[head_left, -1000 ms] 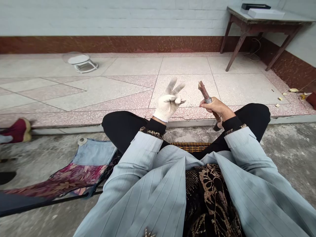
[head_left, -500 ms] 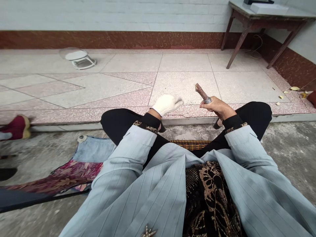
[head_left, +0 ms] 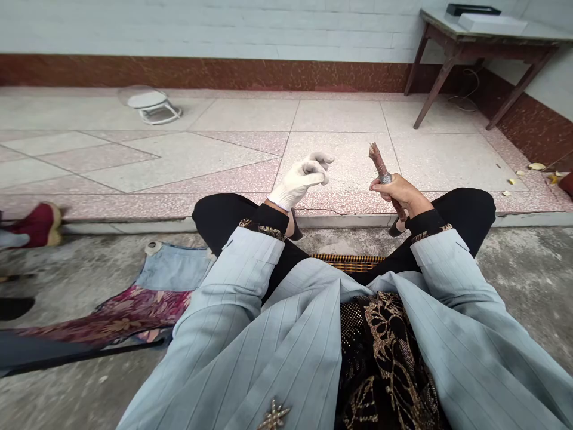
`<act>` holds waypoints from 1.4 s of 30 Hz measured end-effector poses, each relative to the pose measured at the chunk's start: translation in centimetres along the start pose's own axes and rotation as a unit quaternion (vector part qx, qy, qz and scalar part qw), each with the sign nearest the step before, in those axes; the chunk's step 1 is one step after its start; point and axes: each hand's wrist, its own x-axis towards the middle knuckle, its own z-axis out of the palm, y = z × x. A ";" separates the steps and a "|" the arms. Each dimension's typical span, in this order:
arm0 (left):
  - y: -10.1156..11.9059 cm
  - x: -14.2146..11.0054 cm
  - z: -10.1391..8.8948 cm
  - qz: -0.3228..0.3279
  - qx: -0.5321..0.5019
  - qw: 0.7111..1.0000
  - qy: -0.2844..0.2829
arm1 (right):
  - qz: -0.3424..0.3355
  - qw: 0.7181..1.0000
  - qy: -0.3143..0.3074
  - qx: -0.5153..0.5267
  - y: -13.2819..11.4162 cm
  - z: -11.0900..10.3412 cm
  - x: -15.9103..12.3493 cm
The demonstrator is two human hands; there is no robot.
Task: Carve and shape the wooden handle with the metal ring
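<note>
My right hand (head_left: 398,192), bare, is closed around a brown wooden stick (head_left: 378,158), which stands tilted with its rough, broken end up. Silvery wire (head_left: 385,178) is wound in a thick band around the stick just above my thumb, with a few looser turns higher up. My left hand (head_left: 299,179) wears a white knitted glove. Its fingers are curled with thumb and fingers pressed together, apart from the stick. A faint thin strand of the wire seems to run across the gap between the hands to the glove.
A wooden table (head_left: 447,33) bears a white box (head_left: 492,24) and a black tray. A small white stool (head_left: 154,101) stands on the tiled step (head_left: 335,119). Patterned cloth (head_left: 147,307) lies at left, near another person's red shoe (head_left: 40,226). Yellow leaves lie at right.
My gloved left hand has turned and lifted, its fingers now more curled. The stick in my right hand stands more upright and a little further right. The view has shifted slightly.
</note>
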 end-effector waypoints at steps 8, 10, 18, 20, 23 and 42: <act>-0.2 1.4 1.0 -0.034 -0.087 0.981 0.169 | -0.025 0.999 0.019 0.007 -0.5 0.0 -0.1; -0.3 1.6 1.0 -0.050 -0.102 0.974 0.198 | -0.031 0.999 0.028 0.017 -0.4 0.0 0.1; -2.7 1.1 -1.9 -0.191 0.170 0.966 0.034 | -0.062 0.988 0.097 0.101 0.2 -2.3 1.3; -4.0 0.6 -2.8 -0.215 0.343 0.914 -0.008 | -0.056 0.990 0.049 0.120 -0.2 -3.1 1.4; -5.7 0.1 -3.4 -0.244 0.516 0.817 -0.087 | -0.040 0.988 -0.038 0.144 -1.2 -3.6 1.3; -5.7 0.3 5.4 -0.153 -0.010 0.985 -0.074 | -0.040 0.971 -0.226 0.075 -1.4 2.9 3.4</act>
